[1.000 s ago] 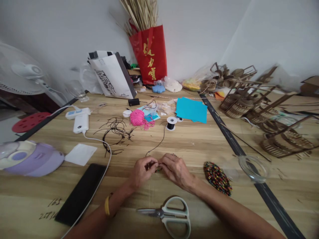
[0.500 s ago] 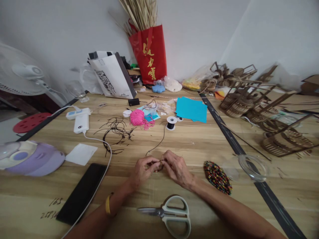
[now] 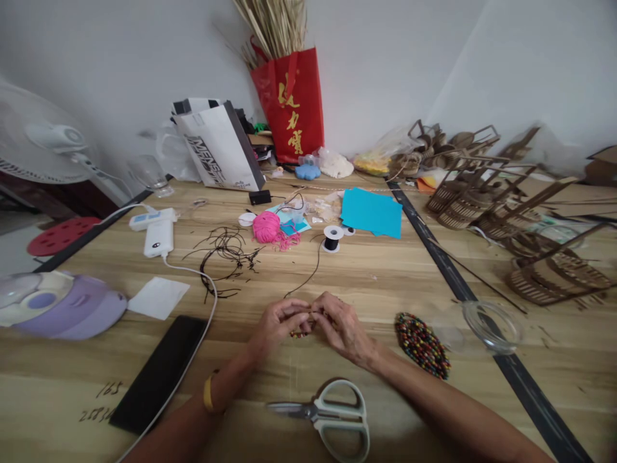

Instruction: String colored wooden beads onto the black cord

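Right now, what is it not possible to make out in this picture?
Head view:
Left hand and right hand: fingers hide what each grip may hold.
Beaded strand: its full shape, hidden by the hands.
Handwriting: lower line's end, apparently under the black slab.
Fan: its left side, cut off by the left edge.

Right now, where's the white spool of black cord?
Head view, just right of centre: the spool stands beyond the bare right hand, right of the pink yarn ball, nearer the camera than the flat blue sheets.
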Available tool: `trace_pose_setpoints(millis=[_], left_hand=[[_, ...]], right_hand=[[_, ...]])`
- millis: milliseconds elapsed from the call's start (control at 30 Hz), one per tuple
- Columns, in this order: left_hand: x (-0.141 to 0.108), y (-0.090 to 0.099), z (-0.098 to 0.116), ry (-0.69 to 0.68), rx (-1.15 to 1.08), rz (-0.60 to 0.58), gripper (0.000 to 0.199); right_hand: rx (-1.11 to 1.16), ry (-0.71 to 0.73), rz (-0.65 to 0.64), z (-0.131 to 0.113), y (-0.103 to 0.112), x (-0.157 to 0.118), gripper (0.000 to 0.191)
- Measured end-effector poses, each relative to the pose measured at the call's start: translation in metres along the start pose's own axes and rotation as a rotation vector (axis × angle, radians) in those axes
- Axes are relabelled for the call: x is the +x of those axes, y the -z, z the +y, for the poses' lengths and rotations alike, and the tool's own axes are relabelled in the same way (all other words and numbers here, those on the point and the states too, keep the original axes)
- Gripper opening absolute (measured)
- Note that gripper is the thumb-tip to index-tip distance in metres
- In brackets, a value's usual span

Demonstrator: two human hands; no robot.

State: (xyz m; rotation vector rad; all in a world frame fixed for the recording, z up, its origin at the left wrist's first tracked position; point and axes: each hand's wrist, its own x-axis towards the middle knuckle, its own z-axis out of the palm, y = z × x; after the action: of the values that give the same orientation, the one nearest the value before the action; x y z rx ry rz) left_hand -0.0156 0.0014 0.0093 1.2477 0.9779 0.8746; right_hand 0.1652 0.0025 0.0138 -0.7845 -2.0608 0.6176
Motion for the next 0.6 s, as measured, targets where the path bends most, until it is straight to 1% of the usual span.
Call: trace_pose_setpoints(millis=[100, 200, 333, 400, 467, 600], left_hand=[[-0.0015, -0.0005, 0.0004, -0.017, 0.05, 0.017, 0.024], [-0.0014, 0.0003, 0.0017, -0.029, 0.118, 0.025, 0.02], [-0.0003, 0.0006, 0.003, -0.032, 0.093, 0.048, 0.018], [0.0003, 0.0, 0.0038, -0.029, 0.074, 0.067, 0.018], [0.0006, -0.0008, 0.0047, -0.019, 0.075, 0.079, 0.017], [0.0001, -0.0015, 0.0046, 0.001, 0.093, 0.052, 0.016]], right_hand=[[0.012, -0.025, -0.004, 0.0015, -0.0007, -0.0004, 0.013], [0.029, -0.079, 0.002, 0.0027, -0.0021, -0.0009, 0.013], [0.131, -0.231, 0.024, 0.0016, -0.0042, -0.0011, 0.01], [0.186, -0.295, 0.027, 0.0002, -0.0048, -0.0012, 0.013], [0.228, -0.328, 0.026, -0.0009, -0.0051, -0.0011, 0.018], [0.353, -0.406, 0.016, 0.0001, -0.0057, 0.0001, 0.026]])
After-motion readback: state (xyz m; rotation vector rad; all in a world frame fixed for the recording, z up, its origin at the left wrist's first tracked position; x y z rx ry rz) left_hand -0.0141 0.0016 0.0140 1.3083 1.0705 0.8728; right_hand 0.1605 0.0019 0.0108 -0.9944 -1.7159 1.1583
